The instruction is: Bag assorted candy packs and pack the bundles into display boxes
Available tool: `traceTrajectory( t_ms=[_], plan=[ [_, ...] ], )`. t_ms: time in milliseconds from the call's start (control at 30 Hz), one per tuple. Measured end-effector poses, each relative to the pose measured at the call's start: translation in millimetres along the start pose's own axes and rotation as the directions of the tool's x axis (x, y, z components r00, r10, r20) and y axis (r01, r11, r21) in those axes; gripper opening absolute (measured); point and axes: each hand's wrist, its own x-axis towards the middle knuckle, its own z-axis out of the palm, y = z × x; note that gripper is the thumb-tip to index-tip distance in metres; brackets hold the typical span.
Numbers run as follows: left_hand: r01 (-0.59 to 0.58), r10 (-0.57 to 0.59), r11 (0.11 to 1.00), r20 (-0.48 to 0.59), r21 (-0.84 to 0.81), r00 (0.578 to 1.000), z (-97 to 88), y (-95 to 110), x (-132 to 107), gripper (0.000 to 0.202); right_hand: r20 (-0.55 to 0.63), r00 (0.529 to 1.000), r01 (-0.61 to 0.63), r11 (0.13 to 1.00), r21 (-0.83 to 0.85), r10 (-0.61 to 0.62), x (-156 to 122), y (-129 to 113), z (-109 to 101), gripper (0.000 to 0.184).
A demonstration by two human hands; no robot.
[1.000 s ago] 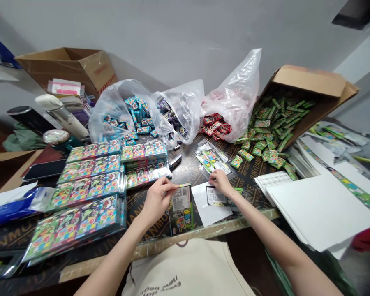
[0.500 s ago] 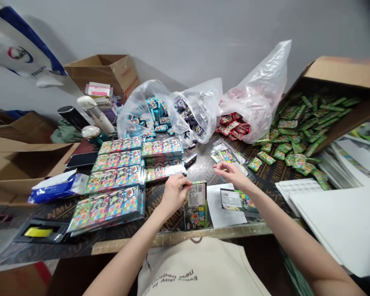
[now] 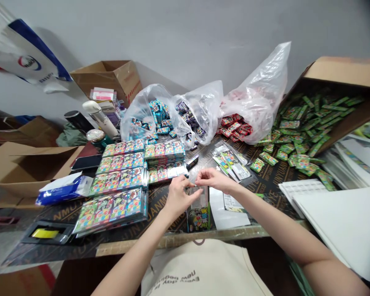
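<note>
Lying in rows at the left, colourful filled packs point(image 3: 117, 181) cover the dark table point(image 3: 154, 199). Just beside them the left hand point(image 3: 177, 198) grips the top of a small packet point(image 3: 199, 211) standing near the front edge. The right hand point(image 3: 214, 180) meets it there, fingertips closed on the same top edge. The work looks like closing the packet's mouth, which calls for an even pinch along the flap. A white sheet point(image 3: 226, 216) lies just to the right.
</note>
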Motion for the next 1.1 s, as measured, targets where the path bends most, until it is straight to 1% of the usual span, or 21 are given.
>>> traceTrajectory(
  t_ms=[133,200,267,300,367,433,467,533,567,600,633,700,733,767,800,833,900,967,1033,1067,1100],
  plan=[
    [0.004,-0.002,0.999,-0.024,0.046,1.000,7.5,-2,-2,0.011,-0.086,0.996,0.020,1.000,-0.015,-0.022,2,8,8,0.023],
    [-0.025,0.024,0.996,0.006,0.083,1.000,8.9,-2,-2,0.007,-0.161,0.986,0.031,0.999,0.012,-0.029,3,12,13,0.020],
    [-0.069,0.062,0.987,0.052,0.145,0.997,6.6,-2,-2,0.013,-0.231,0.973,0.029,0.999,0.016,-0.024,3,16,9,0.021],
    [-0.087,0.075,0.979,0.073,0.184,0.995,3.6,-4,-2,0.018,-0.265,0.964,0.022,0.999,-0.025,-0.028,2,19,2,0.024],
    [-0.088,0.065,0.958,0.090,0.275,0.994,-6.2,-10,-3,0.023,-0.362,0.929,-0.027,0.963,-0.267,-0.075,-5,25,-21,0.026],
    [-0.046,0.012,0.920,0.091,0.390,0.996,-18.3,-19,-5,0.026,-0.466,0.871,-0.141,0.831,-0.539,-0.154,-18,34,-53,0.025],
    [-0.030,-0.014,0.888,0.093,0.458,0.996,-23.7,-24,-7,0.028,-0.500,0.847,-0.207,0.755,-0.623,-0.181,-26,41,-69,0.023],
    [-0.057,-0.028,0.817,0.138,0.574,0.990,-29.2,-32,-11,0.038,-0.531,0.831,-0.302,0.663,-0.685,-0.170,-44,56,-96,0.017],
    [-0.114,-0.012,0.791,0.202,0.602,0.979,-28.2,-35,-14,0.049,-0.530,0.836,-0.329,0.642,-0.692,-0.143,-52,65,-105,0.014],
    [-0.190,0.010,0.778,0.290,0.599,0.957,-24.7,-37,-16,0.061,-0.522,0.845,-0.351,0.616,-0.705,-0.115,-58,73,-110,0.011],
    [-0.271,0.030,0.777,0.396,0.569,0.918,-18.7,-38,-18,0.071,-0.511,0.855,-0.368,0.592,-0.717,-0.088,-63,82,-113,0.010],
    [-0.393,0.042,0.791,0.600,0.469,0.799,-2.5,-40,-20,0.080,-0.493,0.869,-0.390,0.552,-0.737,-0.045,-67,97,-113,0.008],
    [-0.419,0.027,0.800,0.672,0.430,0.740,6.3,-40,-20,0.081,-0.488,0.872,-0.398,0.536,-0.745,-0.031,-67,102,-111,0.006],
    [-0.427,0.004,0.807,0.720,0.407,0.694,14.4,-40,-20,0.083,-0.486,0.874,-0.404,0.522,-0.751,-0.022,-66,107,-110,0.005],
    [-0.428,-0.016,0.812,0.749,0.396,0.662,21.3,-41,-19,0.085,-0.485,0.875,-0.408,0.512,-0.756,-0.017,-65,110,-108,0.004],
    [-0.426,-0.029,0.816,0.764,0.390,0.644,26.6,-41,-18,0.087,-0.483,0.876,-0.409,0.506,-0.759,-0.016,-64,113,-108,0.004],
    [-0.421,-0.026,0.825,0.771,0.376,0.637,32.0,-41,-14,0.085,-0.476,0.879,-0.401,0.505,-0.764,-0.022,-64,116,-107,0.004],
    [-0.404,-0.007,0.852,0.779,0.333,0.627,30.6,-38,-9,0.074,-0.464,0.885,-0.380,0.517,-0.767,-0.037,-65,118,-106,0.005],
    [-0.335,0.013,0.910,0.791,0.245,0.612,23.5,-34,-1,0.055,-0.452,0.890,-0.356,0.536,-0.765,-0.055,-68,120,-103,0.005],
    [-0.278,0.032,0.943,0.781,0.184,0.624,18.4,-32,3,0.045,-0.450,0.891,-0.346,0.547,-0.762,-0.062,-70,120,-102,0.005],
    [-0.210,0.053,0.971,0.749,0.116,0.660,12.5,-29,7,0.037,-0.449,0.891,-0.339,0.558,-0.757,-0.069,-72,121,-101,0.005]
  ],
)
